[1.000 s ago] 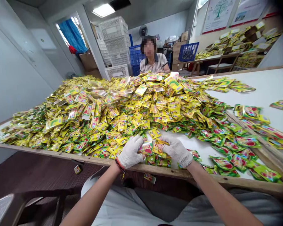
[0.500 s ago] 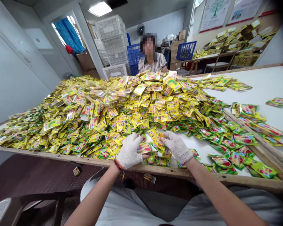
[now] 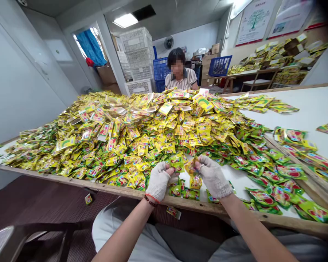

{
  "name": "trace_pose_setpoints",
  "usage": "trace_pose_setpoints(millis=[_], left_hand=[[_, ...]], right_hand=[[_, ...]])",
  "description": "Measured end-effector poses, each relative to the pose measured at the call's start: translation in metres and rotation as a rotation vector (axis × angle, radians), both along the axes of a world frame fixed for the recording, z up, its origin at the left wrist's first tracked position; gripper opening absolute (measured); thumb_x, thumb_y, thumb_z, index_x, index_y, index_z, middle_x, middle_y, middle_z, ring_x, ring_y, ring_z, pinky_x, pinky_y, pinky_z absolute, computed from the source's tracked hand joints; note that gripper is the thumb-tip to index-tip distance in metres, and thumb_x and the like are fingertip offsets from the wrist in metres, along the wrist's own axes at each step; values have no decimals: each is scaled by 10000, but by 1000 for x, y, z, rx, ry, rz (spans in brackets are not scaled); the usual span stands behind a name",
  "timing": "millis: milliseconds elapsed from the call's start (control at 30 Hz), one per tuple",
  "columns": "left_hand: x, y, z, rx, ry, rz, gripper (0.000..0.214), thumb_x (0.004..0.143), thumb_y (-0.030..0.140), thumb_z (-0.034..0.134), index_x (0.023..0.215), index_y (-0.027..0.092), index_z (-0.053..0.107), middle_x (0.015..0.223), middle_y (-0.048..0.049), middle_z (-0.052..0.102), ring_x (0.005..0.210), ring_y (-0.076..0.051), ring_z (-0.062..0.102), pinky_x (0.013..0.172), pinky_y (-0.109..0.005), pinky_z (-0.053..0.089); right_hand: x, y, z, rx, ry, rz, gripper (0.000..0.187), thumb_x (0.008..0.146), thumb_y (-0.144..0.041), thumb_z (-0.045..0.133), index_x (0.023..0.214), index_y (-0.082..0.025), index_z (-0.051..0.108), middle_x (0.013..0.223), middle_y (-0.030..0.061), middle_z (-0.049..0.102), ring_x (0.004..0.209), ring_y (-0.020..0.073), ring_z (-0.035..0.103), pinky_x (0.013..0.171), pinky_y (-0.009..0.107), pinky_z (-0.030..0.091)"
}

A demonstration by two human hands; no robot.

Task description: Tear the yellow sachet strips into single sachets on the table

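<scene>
Left hand, in a white glove, is closed on a small packet, which is pinched by the fingertips just above the wooden desk edge. A big pile of packets is heaped behind it and is spread right up to that edge on the left side. Close beside it, the right hand, gloved too, is closed on a yellow packet, which is held up off the desk. The two held packets are seen near each other; whether they touch cannot be told. A few loose packets are laid under the hands. A bare white patch of desk is seen just right of the right hand. Past it, green packets are scattered up to a wooden strip.
</scene>
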State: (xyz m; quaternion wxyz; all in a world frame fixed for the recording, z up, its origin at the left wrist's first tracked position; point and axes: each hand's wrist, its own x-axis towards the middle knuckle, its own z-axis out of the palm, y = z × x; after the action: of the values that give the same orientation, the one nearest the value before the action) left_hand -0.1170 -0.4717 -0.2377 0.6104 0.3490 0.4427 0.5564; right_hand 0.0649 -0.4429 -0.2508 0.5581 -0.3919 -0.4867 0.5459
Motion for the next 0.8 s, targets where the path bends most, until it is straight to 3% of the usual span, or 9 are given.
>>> trace_pose_setpoints(millis=[133, 267, 367, 633, 800], left_hand=[[12, -4, -5, 101, -37, -13, 317, 626, 299, 790, 724, 157, 523, 739, 4, 616, 669, -107, 624, 653, -229, 542], [15, -2, -1, 106, 8, -196, 293, 707, 411, 716, 786, 153, 602, 720, -17, 604, 616, -113, 589, 559, -221, 515], [11, 2, 5, 83, 81, -250, 332, 725, 454, 693, 863, 160, 623, 781, -36, 625, 635, -133, 599, 542, -237, 518], [28, -7, -12, 190, 227, 25, 343, 745, 427, 705, 954, 184, 582, 905, -24, 630, 761, -112, 595, 684, -209, 497], [44, -7, -11, 240, 187, 160, 314, 748, 358, 708, 985, 200, 576, 961, -27, 633, 836, -127, 601, 774, -242, 487]], right_hand=[[-8, -1, -2, 1, -80, 104, 253, 766, -437, 634, 779, -192, 571, 705, -9, 569, 627, 126, 491, 585, 249, 420], [-5, 1, -4, 89, -349, 62, 210, 788, -388, 594, 719, -192, 562, 656, -19, 543, 600, 125, 464, 555, 244, 390], [-5, 1, -4, 179, -512, 30, 167, 799, -356, 568, 759, -197, 596, 694, -1, 588, 641, 150, 508, 592, 264, 418], [-18, -2, -3, 336, -561, -219, 107, 807, -317, 544, 807, -214, 575, 828, 46, 635, 795, 200, 581, 774, 328, 467], [-19, -3, -2, 243, -389, -132, 256, 823, -354, 550, 1035, -211, 546, 1020, 73, 651, 939, 206, 608, 831, 341, 489]])
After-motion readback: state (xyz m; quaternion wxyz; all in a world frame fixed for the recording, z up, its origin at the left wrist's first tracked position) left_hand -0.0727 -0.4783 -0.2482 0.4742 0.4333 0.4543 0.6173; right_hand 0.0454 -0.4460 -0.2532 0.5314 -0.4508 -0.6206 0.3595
